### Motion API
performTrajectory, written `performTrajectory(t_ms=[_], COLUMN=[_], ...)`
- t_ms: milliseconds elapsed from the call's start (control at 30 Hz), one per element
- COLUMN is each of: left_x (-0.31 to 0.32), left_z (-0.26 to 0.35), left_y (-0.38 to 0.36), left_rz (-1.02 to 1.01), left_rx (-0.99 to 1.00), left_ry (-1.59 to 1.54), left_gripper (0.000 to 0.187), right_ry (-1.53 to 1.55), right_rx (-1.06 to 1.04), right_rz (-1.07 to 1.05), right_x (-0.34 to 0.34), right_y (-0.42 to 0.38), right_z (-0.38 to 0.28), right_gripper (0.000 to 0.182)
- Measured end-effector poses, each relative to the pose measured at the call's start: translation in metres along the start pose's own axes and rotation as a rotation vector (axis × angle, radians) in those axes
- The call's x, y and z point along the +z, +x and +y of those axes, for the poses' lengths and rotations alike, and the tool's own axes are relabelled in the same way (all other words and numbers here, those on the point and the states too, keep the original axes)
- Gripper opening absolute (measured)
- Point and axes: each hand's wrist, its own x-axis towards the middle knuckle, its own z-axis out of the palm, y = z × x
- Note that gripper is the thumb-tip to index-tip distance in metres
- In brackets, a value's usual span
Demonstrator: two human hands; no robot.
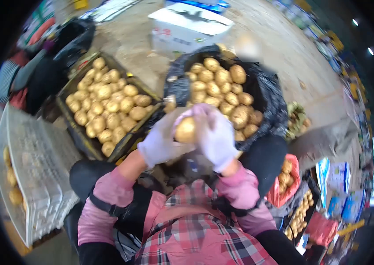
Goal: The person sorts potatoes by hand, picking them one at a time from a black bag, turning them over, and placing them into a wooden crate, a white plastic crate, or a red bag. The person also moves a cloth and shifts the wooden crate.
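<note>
A pale yellow potato (185, 130) is held between my two gloved hands, in front of my body. My left hand (161, 138), in a whitish glove, curls around its left side. On its other side is my right hand (216, 134), its fingers bent over the top and blurred by motion. Just beyond my hands stands a container lined with a black plastic bag (271, 99), filled with potatoes (220, 84). To the left, a dark rectangular crate (65, 88) holds many more potatoes (107, 99).
A white plastic crate (41, 176) stands tilted at the left, potatoes showing through it. A white carton (187, 33) is on the floor ahead. At the right lie a red bag (295, 168) of potatoes and more sacks. Another person (19, 75) is at the upper left.
</note>
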Motion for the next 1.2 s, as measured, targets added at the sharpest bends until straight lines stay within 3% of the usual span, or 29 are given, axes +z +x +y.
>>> performTrajectory(t_ms=[33,100,133,200,233,267,300,333,367,467,533,567,600,667,733,833,933,1000,1033,1133,1167,1200], left_x=[-0.001,0.003,0.003,0.005,0.011,0.017,0.02,0.023,0.026,0.032,0.032,0.033,0.032,0.03,0.032,0.032,0.026,0.016,0.016,0.012,0.013,0.014], left_z=[0.002,0.01,0.014,0.025,0.024,0.025,0.023,0.021,0.02,0.013,0.004,-0.001,-0.008,-0.005,-0.006,-0.017,-0.036,-0.064,-0.054,-0.045,-0.039,-0.03], left_y=[0.005,0.007,0.009,0.011,0.012,0.014,0.016,0.018,0.022,0.033,0.038,0.036,0.033,0.033,0.034,0.034,0.037,0.035,0.036,0.036,0.036,0.036], left_rz=[-0.001,-0.049,-0.098,-0.141,-0.114,-0.078,-0.092,-0.1,-0.099,-0.094,-0.081,-0.071,-0.052,-0.053,-0.025,0.06,0.148,0.198,0.248,0.286,0.287,0.29], left_rx=[0.156,-0.045,-0.083,-0.184,-0.14,-0.095,-0.073,-0.05,-0.024,-0.155,-0.178,-0.167,-0.157,-0.197,-0.323,-0.361,-0.453,-0.442,-0.433,-0.443,-0.439,-0.438], left_ry=[0.181,-0.203,-0.274,-0.426,-0.39,-0.353,-0.269,-0.184,-0.1,-0.185,-0.168,-0.146,-0.117,-0.04,-0.135,-0.176,-0.27,-0.325,-0.384,-0.509,-0.515,-0.519], left_gripper=[0.079,0.081,0.082,0.086,0.087,0.089,0.088,0.087,0.086,0.081,0.056,0.053,0.05,0.046,0.043,0.04,0.043,0.049,0.041,0.042,0.043,0.043], right_ry=[-0.123,0.022,0.133,0.355,0.174,0.286,0.396,0.773,0.849,0.692,1.035,0.795,0.781,0.25,-0.415,-0.823,-0.955,-0.904,-0.793,-0.567,-0.434,-0.543], right_rx=[0.043,0.026,0.175,0.191,-0.107,-0.055,0.002,0.552,0.549,0.069,0.332,0.276,0.326,0.364,0.286,0.213,0.489,0.536,0.626,0.722,0.832,0.809], right_rz=[-0.023,-0.093,-0.181,-0.281,-0.304,-0.34,-0.372,-0.506,-0.467,-0.098,-0.01,0.242,0.426,0.582,0.617,0.317,-0.115,-0.082,-0.088,-0.204,-0.189,-0.12], right_x=[0.001,-0.002,-0.008,-0.013,-0.014,-0.028,-0.043,-0.066,-0.068,-0.1,-0.176,-0.207,-0.236,-0.292,-0.319,-0.32,-0.304,-0.299,-0.304,-0.328,-0.347,-0.36], right_y=[0.004,0.014,0.018,0.023,0.028,0.021,0.014,0.005,-0.001,-0.008,-0.018,-0.027,-0.04,-0.074,-0.134,-0.248,-0.321,-0.312,-0.306,-0.294,-0.295,-0.279], right_z=[-0.002,0.016,0.022,0.048,0.064,0.053,0.042,0.009,0.02,0.061,0.082,0.081,0.103,0.17,0.23,0.306,0.325,0.33,0.328,0.337,0.371,0.386], right_gripper=[0.035,0.033,0.032,0.039,0.032,0.026,0.024,0.026,0.03,0.034,0.037,0.047,0.043,0.042,0.047,0.045,0.054,0.053,0.053,0.053,0.046,0.034])
